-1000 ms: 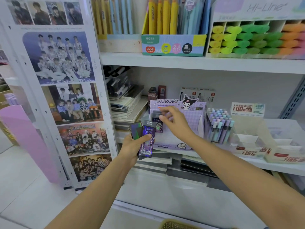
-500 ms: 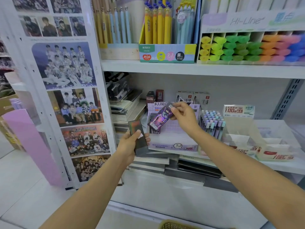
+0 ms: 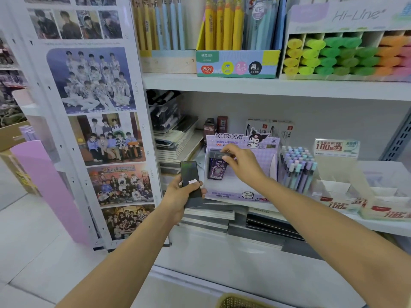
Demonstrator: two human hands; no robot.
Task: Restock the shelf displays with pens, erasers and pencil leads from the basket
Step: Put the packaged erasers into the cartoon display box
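Observation:
My right hand (image 3: pixel 241 164) pinches the top of a purple pencil-lead case (image 3: pixel 215 168) that stands upright inside the lilac KUROMI display box (image 3: pixel 255 187) on the middle shelf. My left hand (image 3: pixel 181 195) grips a dark pencil-lead case (image 3: pixel 191 184) just left of the display box, in front of the shelf edge. A corner of the woven basket (image 3: pixel 239 302) shows at the bottom edge of the view.
A block of pastel pens (image 3: pixel 297 168) stands right of the display box, then open white cardboard trays (image 3: pixel 347 194). Notebooks (image 3: pixel 175 141) are stacked at the left of the shelf. Highlighters (image 3: pixel 347 56) and pens fill the shelf above. A poster panel (image 3: pixel 100 121) stands to the left.
My right hand took a purple lead case from my left hand, carried it up to the KUROMI box and lowered it upright into the box. My left hand keeps one dark case.

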